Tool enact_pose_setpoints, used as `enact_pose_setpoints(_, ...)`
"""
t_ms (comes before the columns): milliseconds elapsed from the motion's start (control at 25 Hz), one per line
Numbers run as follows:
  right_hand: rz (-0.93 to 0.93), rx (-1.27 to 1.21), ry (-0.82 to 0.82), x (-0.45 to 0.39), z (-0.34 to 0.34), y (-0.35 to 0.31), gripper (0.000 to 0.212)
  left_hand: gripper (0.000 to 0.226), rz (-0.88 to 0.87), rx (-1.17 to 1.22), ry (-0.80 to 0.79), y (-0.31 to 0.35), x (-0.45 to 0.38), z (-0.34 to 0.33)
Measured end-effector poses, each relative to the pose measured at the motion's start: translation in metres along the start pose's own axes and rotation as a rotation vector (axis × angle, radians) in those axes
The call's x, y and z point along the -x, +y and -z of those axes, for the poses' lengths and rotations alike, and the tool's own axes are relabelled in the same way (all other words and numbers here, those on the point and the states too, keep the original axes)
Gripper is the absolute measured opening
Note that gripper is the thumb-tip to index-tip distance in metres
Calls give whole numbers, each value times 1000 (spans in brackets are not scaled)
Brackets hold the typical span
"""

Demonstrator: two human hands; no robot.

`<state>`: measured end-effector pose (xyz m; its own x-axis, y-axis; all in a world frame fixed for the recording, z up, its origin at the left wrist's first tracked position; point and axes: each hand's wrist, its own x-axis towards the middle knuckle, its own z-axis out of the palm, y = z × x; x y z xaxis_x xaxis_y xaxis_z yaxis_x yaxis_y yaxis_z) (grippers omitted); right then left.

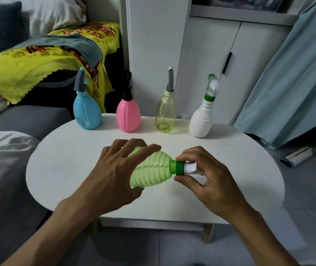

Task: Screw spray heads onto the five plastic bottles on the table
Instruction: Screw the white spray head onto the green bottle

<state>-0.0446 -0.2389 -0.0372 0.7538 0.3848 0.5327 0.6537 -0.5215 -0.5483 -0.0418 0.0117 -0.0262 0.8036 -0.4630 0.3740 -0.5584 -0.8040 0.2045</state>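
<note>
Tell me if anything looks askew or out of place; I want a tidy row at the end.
Nothing on the table looks wrong: the four bottles at the back stand upright with heads on. Only a white roller-like object lies on the floor at the right.

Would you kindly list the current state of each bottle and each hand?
blue bottle: upright, head on
pink bottle: upright, head on
clear yellow bottle: upright, head on
white bottle: upright, head on
green ribbed bottle: sideways, held
left hand: gripping its body
right hand: pinching its green collar

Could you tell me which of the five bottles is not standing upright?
The ribbed green bottle, held sideways between both hands; the blue, pink, yellow and white bottles stand at the table's far edge.
</note>
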Motion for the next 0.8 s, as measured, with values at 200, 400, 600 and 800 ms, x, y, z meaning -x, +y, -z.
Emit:
enact_pose_setpoints(200, -21, -101, -17, -2, -4, -1, 27, 100, 3, -20, 9, -1, 1, 1)
enact_pose_setpoints(400, -137, -134, 46, -2, 0, -7, 31, 99, 6, -30, 39, 6, 1, 0)
enact_pose_setpoints(600, -175, -211, 39, -2, -2, -6, 37, 101, 20, -76, 56, 10, 0, -3)
enact_pose_setpoints(800, -199, -186, 48, -3, 2, -5, 35, 100, 8, -90, 70, 13, 0, -3)
